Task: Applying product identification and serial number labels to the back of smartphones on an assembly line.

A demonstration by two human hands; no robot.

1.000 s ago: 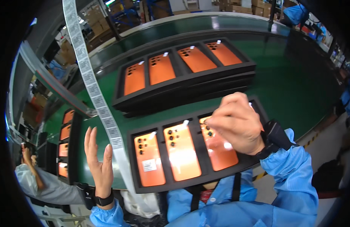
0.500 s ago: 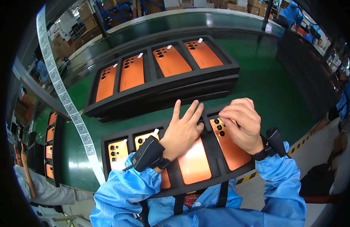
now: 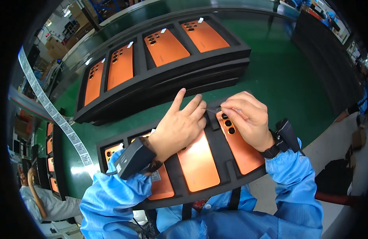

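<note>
Green worktop [image 3: 277, 85], pale grey floor [image 3: 331, 143], stacked cardboard boxes [image 3: 55, 48], blue metal frame [image 3: 107, 5]

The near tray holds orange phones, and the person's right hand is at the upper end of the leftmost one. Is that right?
Not quite: the right hand is at the upper end of the rightmost phone, not the leftmost, as the head view shows. The near tray does hold orange phones.
</note>
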